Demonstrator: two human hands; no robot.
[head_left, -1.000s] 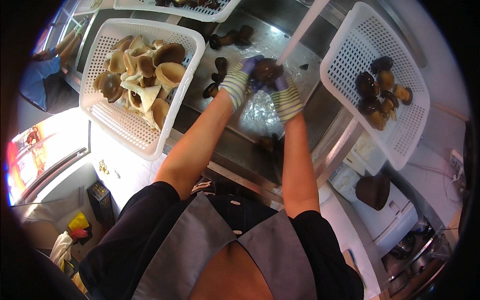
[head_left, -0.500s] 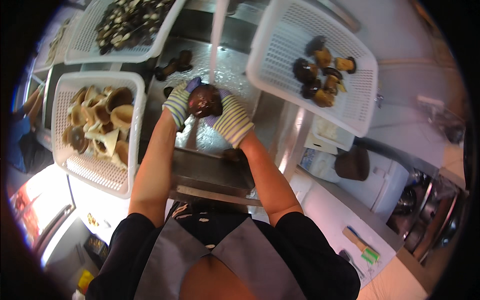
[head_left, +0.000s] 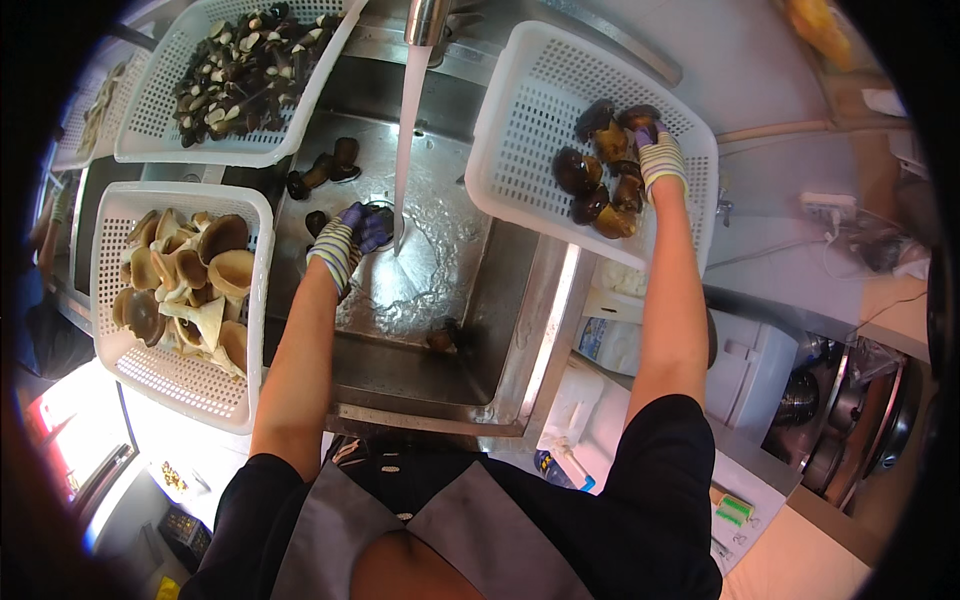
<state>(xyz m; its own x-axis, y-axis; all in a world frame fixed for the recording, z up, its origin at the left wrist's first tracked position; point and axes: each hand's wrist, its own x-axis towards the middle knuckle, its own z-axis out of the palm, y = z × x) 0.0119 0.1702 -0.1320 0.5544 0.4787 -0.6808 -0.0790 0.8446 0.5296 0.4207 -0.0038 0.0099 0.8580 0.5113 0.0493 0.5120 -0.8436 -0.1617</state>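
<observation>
Both my hands wear striped gloves with purple fingers. My left hand (head_left: 350, 238) is low in the metal sink (head_left: 440, 290), beside the running water, its fingers curled round a dark mushroom (head_left: 380, 208) that is mostly hidden. My right hand (head_left: 661, 163) reaches into the white basket (head_left: 520, 110) on the right. Its fingers close on a dark-capped mushroom (head_left: 638, 116) there, beside several other thick-stemmed brown mushrooms (head_left: 576, 172). More dark mushrooms (head_left: 325, 170) lie in the sink past my left hand, and another (head_left: 442, 335) sits near the front wall.
The tap (head_left: 427, 22) pours water into the sink's middle. A white basket (head_left: 180, 390) of pale brown mushrooms stands left; behind it is a basket (head_left: 150, 140) of small dark pieces with pale ends. A green-bristled brush (head_left: 734, 511) lies at lower right.
My right hand has moved from the sink into the right basket, and the mushroom held under the water has left that spot. My left hand stays in the sink, slightly lower and left.
</observation>
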